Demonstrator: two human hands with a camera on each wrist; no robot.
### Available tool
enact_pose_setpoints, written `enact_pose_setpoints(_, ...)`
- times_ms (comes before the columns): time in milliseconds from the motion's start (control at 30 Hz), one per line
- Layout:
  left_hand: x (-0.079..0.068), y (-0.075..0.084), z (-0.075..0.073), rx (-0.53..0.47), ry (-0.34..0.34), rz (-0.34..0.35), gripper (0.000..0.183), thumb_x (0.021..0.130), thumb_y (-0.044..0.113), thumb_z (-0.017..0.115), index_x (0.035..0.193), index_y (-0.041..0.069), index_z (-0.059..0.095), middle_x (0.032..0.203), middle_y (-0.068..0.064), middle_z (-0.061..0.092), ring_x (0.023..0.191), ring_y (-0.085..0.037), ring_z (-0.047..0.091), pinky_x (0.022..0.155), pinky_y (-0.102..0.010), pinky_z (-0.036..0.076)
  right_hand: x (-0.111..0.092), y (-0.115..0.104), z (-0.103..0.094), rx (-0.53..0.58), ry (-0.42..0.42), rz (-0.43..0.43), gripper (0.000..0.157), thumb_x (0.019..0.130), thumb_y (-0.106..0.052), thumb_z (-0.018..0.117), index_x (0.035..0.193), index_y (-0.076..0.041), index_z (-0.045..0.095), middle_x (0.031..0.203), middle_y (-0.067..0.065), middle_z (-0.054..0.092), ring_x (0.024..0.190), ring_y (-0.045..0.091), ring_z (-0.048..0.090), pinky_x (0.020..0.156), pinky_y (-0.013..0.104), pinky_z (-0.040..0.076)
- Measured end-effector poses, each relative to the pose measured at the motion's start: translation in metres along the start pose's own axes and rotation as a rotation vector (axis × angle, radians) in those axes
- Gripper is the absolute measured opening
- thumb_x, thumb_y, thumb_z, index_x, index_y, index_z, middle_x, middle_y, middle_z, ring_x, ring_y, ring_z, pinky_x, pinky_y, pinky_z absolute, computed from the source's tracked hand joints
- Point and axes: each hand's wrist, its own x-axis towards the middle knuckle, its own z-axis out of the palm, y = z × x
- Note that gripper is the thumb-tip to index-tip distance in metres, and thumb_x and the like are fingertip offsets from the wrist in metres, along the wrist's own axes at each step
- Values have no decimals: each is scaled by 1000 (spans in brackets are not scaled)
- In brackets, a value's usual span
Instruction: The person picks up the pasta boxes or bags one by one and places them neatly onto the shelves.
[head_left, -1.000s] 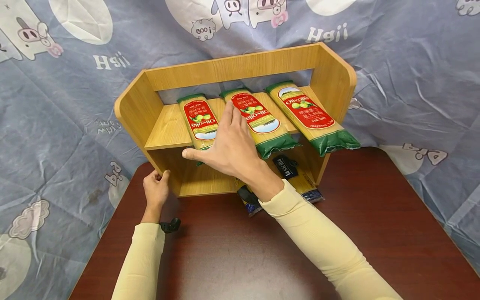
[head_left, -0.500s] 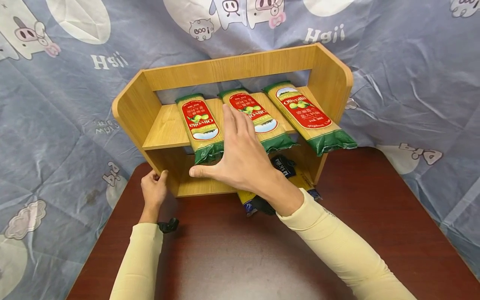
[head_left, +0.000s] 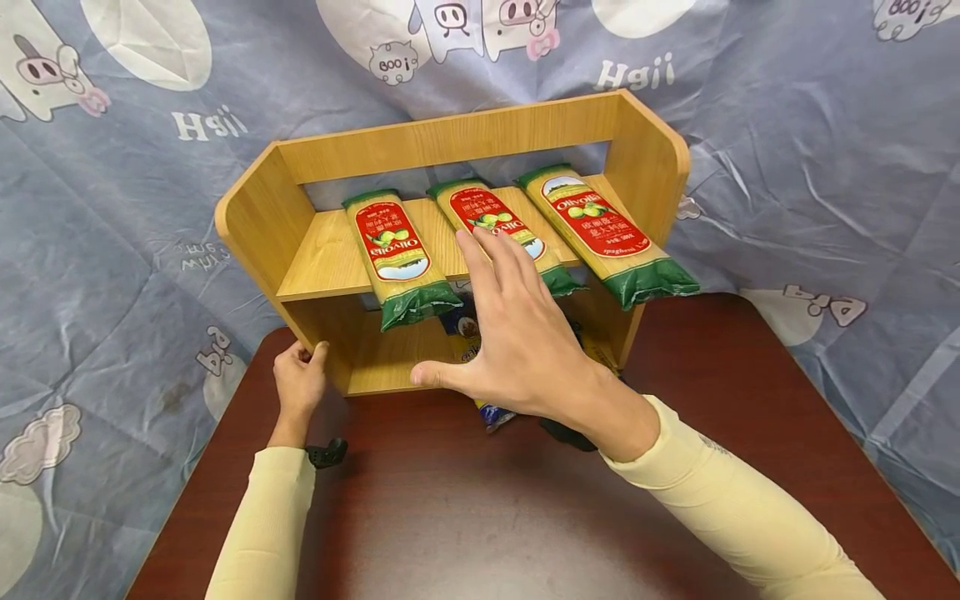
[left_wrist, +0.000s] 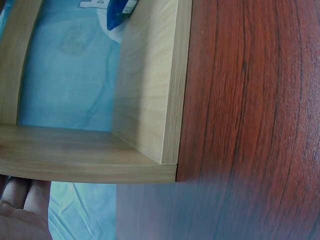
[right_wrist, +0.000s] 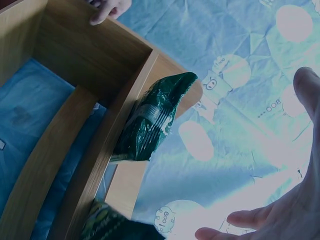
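Observation:
Three spaghetti packs with green ends and red labels, the left (head_left: 397, 250), middle (head_left: 491, 221) and right (head_left: 603, 233), lie on the upper board of a wooden shelf (head_left: 450, 137). Their near ends jut past its front edge. My left hand (head_left: 300, 379) grips the shelf's left side panel (left_wrist: 90, 172) low down. My right hand (head_left: 525, 333) hangs in front of the shelf with fingers spread and thumb out, holding nothing. It hides part of the middle pack. The right wrist view shows a green pack end (right_wrist: 152, 117) apart from the hand.
Yellow-and-blue pasta packs (head_left: 495, 415) lie in the lower compartment, partly behind my right hand. The shelf stands on a dark red-brown table (head_left: 450, 517). A patterned blue-grey cloth (head_left: 150, 208) hangs behind and at the sides.
My right hand has drawn back to the right and nearer, off the left pack, whose green end now shows fully. My left hand stays on the side panel; the view has shifted slightly.

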Motion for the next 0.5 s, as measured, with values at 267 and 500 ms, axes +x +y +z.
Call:
enact_pose_setpoints(267,2,3,-1,19,-54,41,22,98,12,65,101,-8,74,88,-23,74,76,-19,70,56,-12,47,-25,13,-15,5,40,-48,132,68,-83,72,159,-2,21,161,18,26,150,35,19,119,52,19)
enact_pose_setpoints(500,2,5,-4,63,-59,38,23,99,12,64,104,-8,74,91,-24,74,82,-28,71,58,-11,46,-42,20,-26,-2,70,-56,128,75,-94,44,158,1,23,158,23,29,149,37,20,119,54,18)
